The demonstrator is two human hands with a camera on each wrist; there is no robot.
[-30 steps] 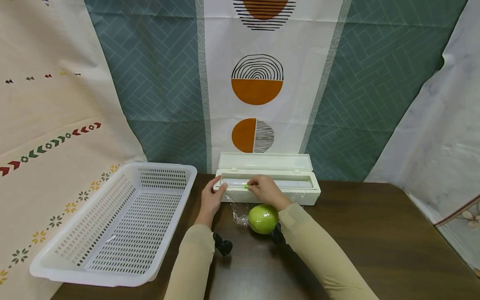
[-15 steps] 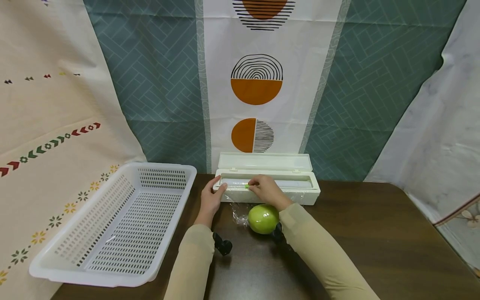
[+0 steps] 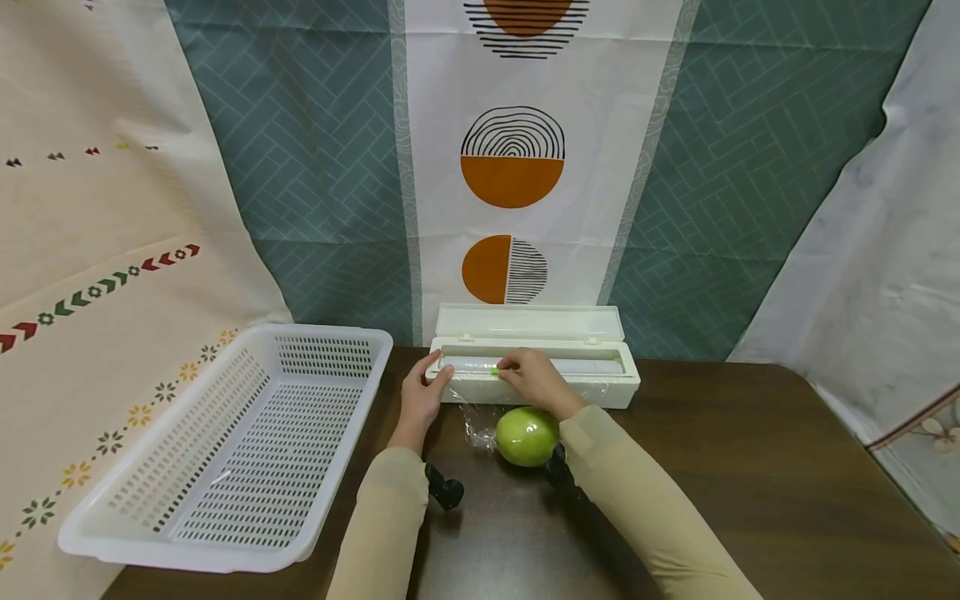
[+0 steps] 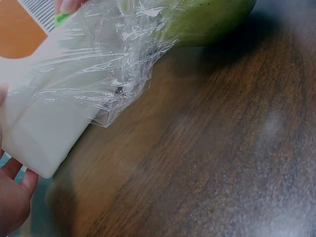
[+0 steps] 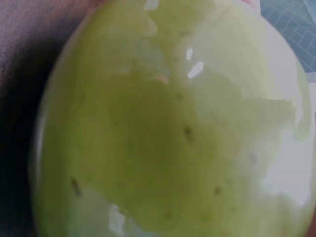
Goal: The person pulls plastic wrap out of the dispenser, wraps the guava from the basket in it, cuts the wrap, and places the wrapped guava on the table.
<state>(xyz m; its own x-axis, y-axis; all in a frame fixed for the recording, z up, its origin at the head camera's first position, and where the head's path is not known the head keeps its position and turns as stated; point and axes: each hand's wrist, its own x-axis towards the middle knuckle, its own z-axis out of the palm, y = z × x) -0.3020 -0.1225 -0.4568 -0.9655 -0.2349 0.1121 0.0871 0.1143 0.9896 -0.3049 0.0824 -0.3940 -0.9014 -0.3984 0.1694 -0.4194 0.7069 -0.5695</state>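
Observation:
A white cling film dispenser [image 3: 540, 392] lies at the back of the table with its lid raised and a film roll inside. My left hand [image 3: 422, 402] grips its left end, thumb on top and fingers [image 4: 14, 170] around the end. My right hand [image 3: 534, 380] pinches the small green slide cutter [image 3: 494, 372] on the front edge. Clear cling film [image 4: 113, 54] hangs crumpled over the dispenser's front and reaches a glossy green fruit [image 3: 527, 437]. Brown specks mark that fruit, which fills the right wrist view and hides the right hand's fingertips there.
A white perforated plastic basket [image 3: 303, 533] stands on the left, with a small clear scrap in it. Black wrist mounts [image 3: 447, 493] sit under both forearms. Patterned cloths [image 3: 330, 167] hang behind the dark brown table [image 3: 750, 467].

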